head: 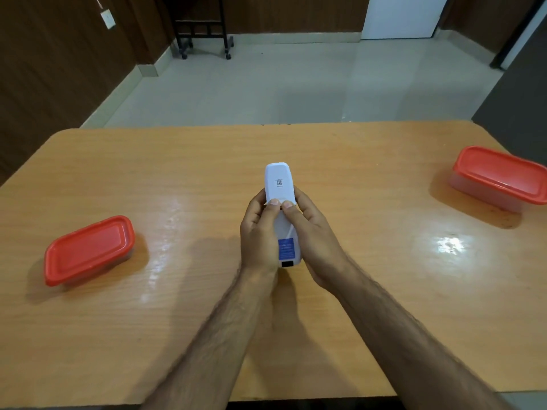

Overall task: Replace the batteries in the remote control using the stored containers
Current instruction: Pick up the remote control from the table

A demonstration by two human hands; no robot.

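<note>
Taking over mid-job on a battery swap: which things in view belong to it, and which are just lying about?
Part of the job:
- white remote, back side up, held by left hand and right hand
- left red-lidded container, closed
- right red-lidded container, closed

Just there:
- wheeled black stand on the floor
- wall socket

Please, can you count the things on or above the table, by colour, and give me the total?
Red-lidded containers: 2, the left container and the right container, both with lids on.
White remote control: 1, held by the left hand and the right hand.
Total: 3
</note>
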